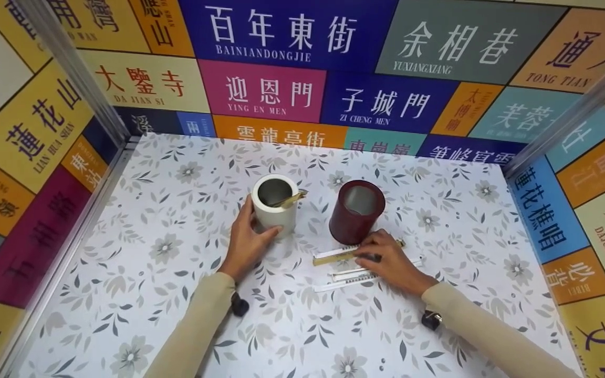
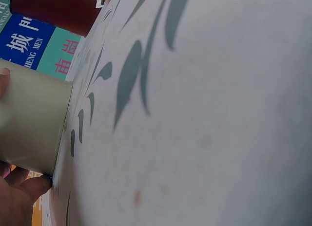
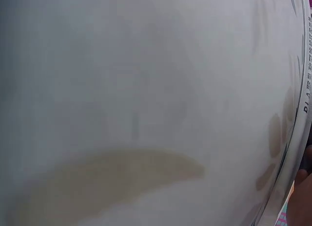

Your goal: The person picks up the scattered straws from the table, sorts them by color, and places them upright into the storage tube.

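My left hand (image 1: 250,239) grips a white cylindrical holder (image 1: 276,219), its thumb low on the front and its fingers round the far left side. The holder stands upright, and a slim gold-coloured stick (image 1: 293,200) leans inside with its end over the rim. In the left wrist view the pale wall of the holder (image 2: 34,116) meets the table. My right hand (image 1: 389,262) pinches a gold-coloured strip (image 1: 334,257) lying in front of the dark red holder (image 1: 357,212). Its fingers partly hide the strip.
White strips with printed lettering (image 1: 331,287) lie below and beside the gold one; one such strip (image 3: 293,153) edges the right wrist view. A floral cloth (image 1: 166,315) covers the table. Panels with street-name signs (image 1: 281,37) enclose the back and both sides.
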